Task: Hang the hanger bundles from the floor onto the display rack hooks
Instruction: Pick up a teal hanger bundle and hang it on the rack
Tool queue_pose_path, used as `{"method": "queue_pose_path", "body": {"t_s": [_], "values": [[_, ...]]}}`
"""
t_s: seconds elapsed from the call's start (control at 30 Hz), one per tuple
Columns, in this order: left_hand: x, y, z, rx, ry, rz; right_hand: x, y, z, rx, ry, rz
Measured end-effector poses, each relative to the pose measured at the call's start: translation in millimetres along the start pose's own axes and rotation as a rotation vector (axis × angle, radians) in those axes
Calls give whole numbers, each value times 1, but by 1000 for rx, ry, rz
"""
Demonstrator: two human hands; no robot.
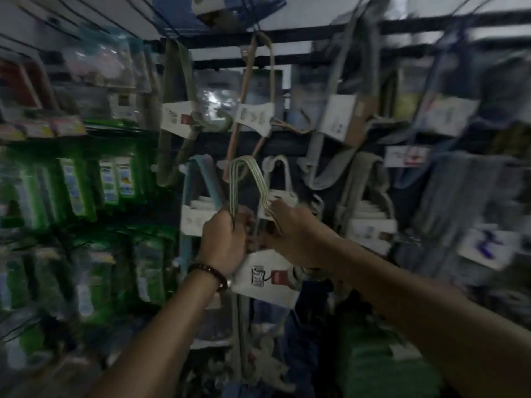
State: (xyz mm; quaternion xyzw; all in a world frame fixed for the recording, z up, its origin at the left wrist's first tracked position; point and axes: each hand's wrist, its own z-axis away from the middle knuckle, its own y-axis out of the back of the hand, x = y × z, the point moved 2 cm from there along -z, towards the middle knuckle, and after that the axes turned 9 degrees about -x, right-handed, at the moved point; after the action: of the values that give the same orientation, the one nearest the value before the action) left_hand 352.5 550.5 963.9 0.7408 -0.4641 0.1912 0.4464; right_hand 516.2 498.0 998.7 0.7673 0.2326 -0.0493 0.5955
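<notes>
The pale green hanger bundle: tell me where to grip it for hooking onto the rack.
Grip the pale green hanger bundle on its two straight runs just below the top bend, from underneath, as the left hand and right hand do. That leaves the bend free.

No legible text on the blurred white bundle label [265,275] or other rack tags.

Dim shop; green packets [77,188] on left shelving.
</notes>
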Motion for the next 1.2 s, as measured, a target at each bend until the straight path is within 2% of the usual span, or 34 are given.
{"method": "queue_pose_path", "body": {"t_s": [0.07, 0.17, 0.37, 0.53, 0.6, 0.7, 0.77, 0.93, 1.0, 1.2], "values": [[26, -27, 16, -34, -30, 82, 20, 6, 36, 104, -90, 72], [67, -74, 41, -170, -97, 270, 50, 27, 96, 222, -191, 176], [156, -158, 81, -478, -119, 503, 114, 81, 200, 280, -341, 422], [216, -222, 102, -635, -208, 332, 180, 115, 263, 304, -506, 446], [235, -252, 108, -662, -277, 227, 210, 127, 285, 320, -542, 424], [263, -300, 114, -687, -390, 261, 266, 145, 310, 326, -581, 404], [282, -336, 114, -686, -486, 186, 309, 162, 323, 337, -588, 422], [336, -433, 116, -768, -535, -102, 416, 224, 331, 357, -557, 449], [353, -466, 109, -792, -544, -134, 454, 247, 325, 378, -511, 432], [365, -526, 78, -616, -608, -149, 524, 285, 308, 444, -368, 422]]}}
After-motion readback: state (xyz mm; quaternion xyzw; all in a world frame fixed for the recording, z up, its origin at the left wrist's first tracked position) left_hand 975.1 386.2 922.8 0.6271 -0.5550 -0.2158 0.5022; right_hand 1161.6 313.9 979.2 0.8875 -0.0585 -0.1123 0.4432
